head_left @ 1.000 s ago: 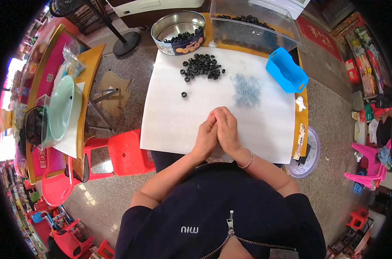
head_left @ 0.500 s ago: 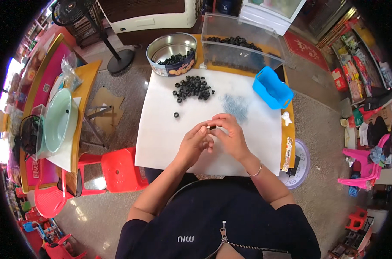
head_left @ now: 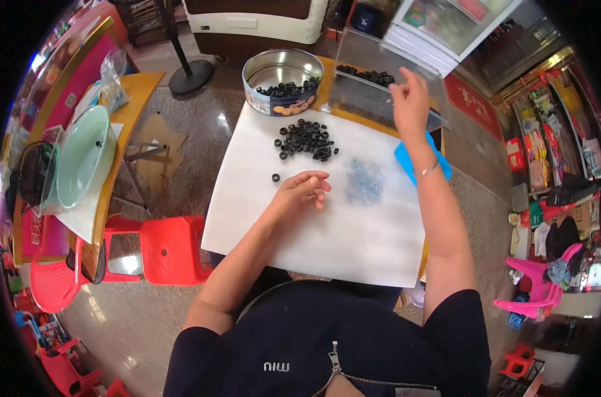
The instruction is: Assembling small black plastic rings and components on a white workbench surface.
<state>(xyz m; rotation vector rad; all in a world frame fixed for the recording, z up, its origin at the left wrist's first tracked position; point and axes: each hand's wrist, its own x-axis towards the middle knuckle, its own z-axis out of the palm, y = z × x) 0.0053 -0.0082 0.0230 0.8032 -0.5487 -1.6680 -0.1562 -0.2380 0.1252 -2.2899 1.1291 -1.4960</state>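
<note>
On flat white sheet [head_left: 320,245], small black ring-shaped pieces [head_left: 305,140] are lying heaped, looking light, stiff, prone to rolling, probably best pinched by rims. Right hand [head_left: 411,106] hovering over clear plastic box [head_left: 363,55], thumb and fingers parted. Left hand [head_left: 305,190] hovering above sheet, half-curled; cannot tell if pinching.

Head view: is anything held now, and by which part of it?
Nothing shows in the left grip or the right grip, near the clear box; whether either hides something small cannot be told.
</note>
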